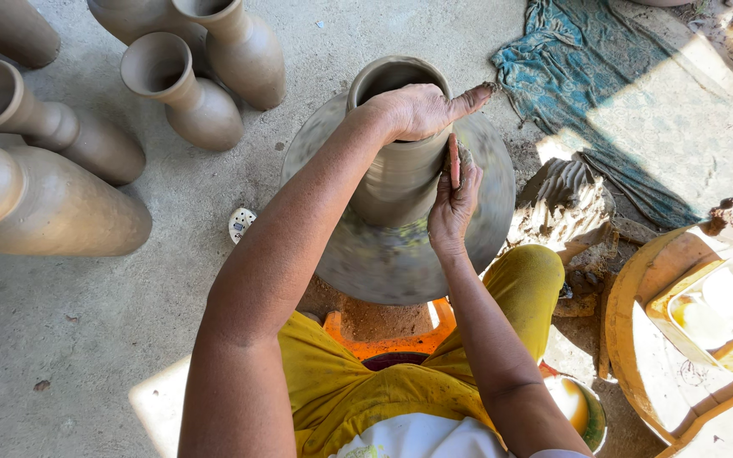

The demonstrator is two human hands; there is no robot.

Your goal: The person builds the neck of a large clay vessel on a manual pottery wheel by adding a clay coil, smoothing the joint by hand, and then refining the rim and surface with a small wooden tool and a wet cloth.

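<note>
A tall wet clay pot [398, 182] stands on a spinning potter's wheel [383, 263] in the middle of the view. My left hand [422, 108] reaches over the pot's rim, fingers inside and thumb pointing right. Pressed against the outer wall on the right side is a thin flat shaping tool [453, 161], held by my right hand [454, 203]. Both hands are smeared with clay.
Several finished clay vases [188, 89] stand and lie at the upper left on the concrete floor. A lump of raw clay [563, 203] sits right of the wheel, a teal cloth [587, 76] beyond it. A round wooden tray [638, 339] with a white container [719, 309] is at the right.
</note>
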